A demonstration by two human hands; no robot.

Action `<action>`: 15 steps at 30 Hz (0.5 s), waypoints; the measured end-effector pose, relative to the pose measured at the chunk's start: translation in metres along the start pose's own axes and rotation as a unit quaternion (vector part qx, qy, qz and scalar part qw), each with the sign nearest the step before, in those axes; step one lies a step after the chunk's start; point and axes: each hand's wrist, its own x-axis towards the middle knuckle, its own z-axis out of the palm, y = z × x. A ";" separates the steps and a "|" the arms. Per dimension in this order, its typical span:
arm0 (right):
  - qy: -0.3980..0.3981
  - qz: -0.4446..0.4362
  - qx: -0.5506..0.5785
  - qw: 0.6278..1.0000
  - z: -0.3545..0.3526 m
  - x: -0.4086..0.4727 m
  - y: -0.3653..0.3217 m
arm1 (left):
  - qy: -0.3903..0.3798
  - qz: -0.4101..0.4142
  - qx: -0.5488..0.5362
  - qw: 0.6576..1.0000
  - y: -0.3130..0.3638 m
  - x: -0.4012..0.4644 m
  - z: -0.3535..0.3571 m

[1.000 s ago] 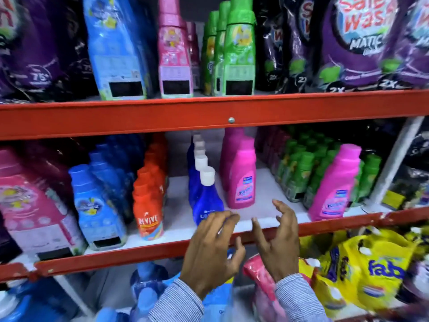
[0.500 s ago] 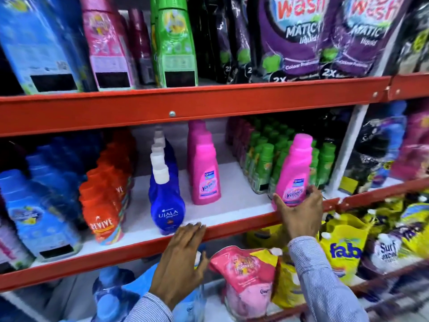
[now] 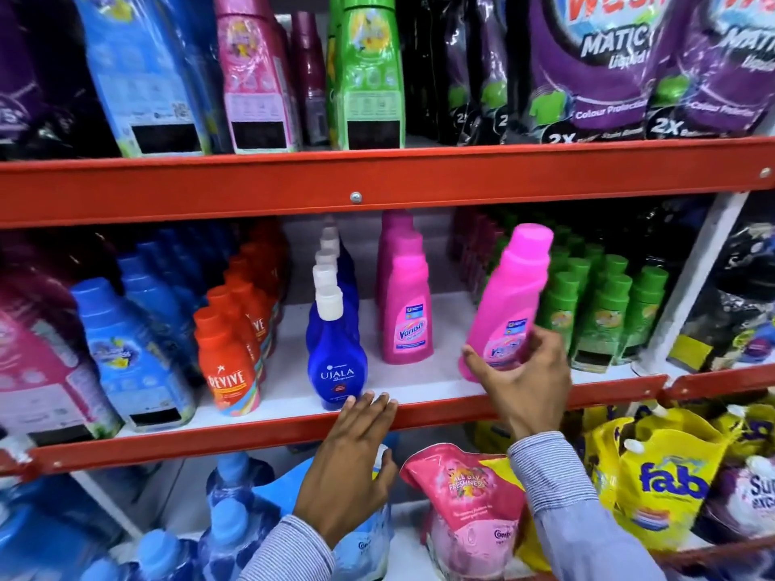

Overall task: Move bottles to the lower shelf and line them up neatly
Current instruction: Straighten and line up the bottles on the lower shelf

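My right hand (image 3: pixel 522 385) grips the base of a pink Vanish bottle (image 3: pixel 509 304), which tilts to the right above the white middle shelf (image 3: pixel 419 381). A row of upright pink Vanish bottles (image 3: pixel 404 304) stands to its left. Left of those is a row of blue Ujala bottles (image 3: pixel 335 350) with white caps. My left hand (image 3: pixel 352 463) rests flat with its fingertips on the red front rail (image 3: pixel 251 434), just below the front Ujala bottle, holding nothing.
Orange Revive bottles (image 3: pixel 228 362) and light blue bottles (image 3: pixel 126 354) fill the shelf's left side. Green bottles (image 3: pixel 604 316) stand at the right. Pouches (image 3: pixel 465 505) and yellow Fab bags (image 3: pixel 667 484) lie on the lowest shelf. Tall packs crowd the top shelf (image 3: pixel 377 182).
My right hand reached right, took the lone pink bottle by the green ones, and has carried it left, tilted. My left hand rose onto the red rail.
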 end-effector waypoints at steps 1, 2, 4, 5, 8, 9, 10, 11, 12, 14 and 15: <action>-0.023 -0.005 0.010 1.000 0.008 -0.007 -0.008 | 0.002 -0.002 -0.001 1.000 0.000 -0.001 -0.001; -0.043 -0.008 0.018 0.999 0.016 -0.014 -0.015 | 0.005 -0.005 -0.002 1.000 -0.001 -0.001 -0.002; -0.070 -0.017 0.024 0.997 0.032 -0.026 -0.025 | 0.011 -0.009 -0.002 1.000 -0.003 -0.003 -0.003; -0.080 -0.019 0.025 0.996 0.039 -0.031 -0.029 | 0.017 -0.007 0.000 1.000 -0.004 -0.005 -0.004; -0.102 -0.010 0.022 0.995 0.055 -0.038 -0.036 | 0.035 0.000 0.003 0.999 -0.007 -0.007 -0.003; -0.107 -0.006 0.021 0.994 0.058 -0.040 -0.038 | 0.038 -0.003 0.004 0.999 -0.008 -0.008 -0.003; -0.110 -0.004 0.018 0.994 0.061 -0.042 -0.038 | 0.040 -0.007 0.002 0.999 -0.008 -0.008 -0.002; -0.111 -0.003 0.015 0.994 0.062 -0.044 -0.038 | 0.044 -0.010 -0.002 0.999 -0.009 -0.009 -0.002; -0.110 -0.003 0.012 0.994 0.064 -0.046 -0.038 | 0.047 -0.009 -0.002 0.999 -0.009 -0.008 -0.002; -0.105 -0.002 0.005 0.994 0.064 -0.048 -0.037 | 0.056 -0.002 0.004 0.998 -0.010 -0.008 -0.001; -0.102 0.000 0.002 0.995 0.064 -0.048 -0.037 | 0.060 -0.001 0.004 0.998 -0.011 -0.007 -0.001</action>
